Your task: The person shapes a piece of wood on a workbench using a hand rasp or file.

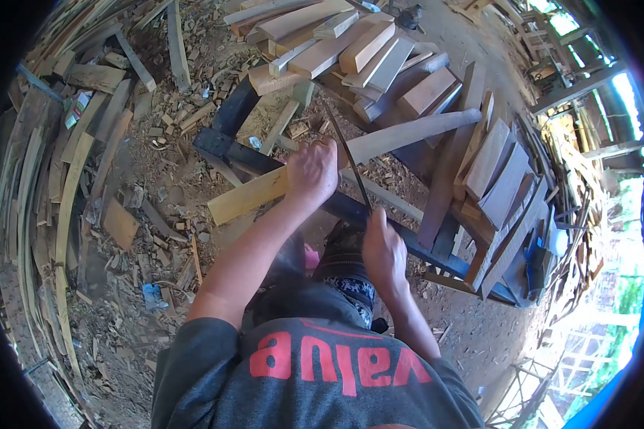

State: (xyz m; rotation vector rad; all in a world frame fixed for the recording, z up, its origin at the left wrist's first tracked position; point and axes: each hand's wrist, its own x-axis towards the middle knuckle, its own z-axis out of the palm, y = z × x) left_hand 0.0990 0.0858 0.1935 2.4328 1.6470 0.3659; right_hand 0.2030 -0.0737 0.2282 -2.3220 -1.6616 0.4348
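Note:
My left hand (313,170) is closed over a long wooden board (247,197), pressing on it from above. The board lies slanted across a dark frame, its left part yellowish and its far right part (415,136) greyer. In my right hand (385,249), closed around its hidden handle, is what looks like a hand saw (358,175), seen almost edge-on as a thin dark blade. The blade crosses the board just right of my left fist; whether it has cut into the wood cannot be made out.
Cut wood blocks (368,46) are piled beyond the dark frame (254,159), with more blocks (497,182) stacked at its right. Long planks (71,207) lie along the left. Wood scraps and chips cover the ground (157,193). My legs are close below the frame.

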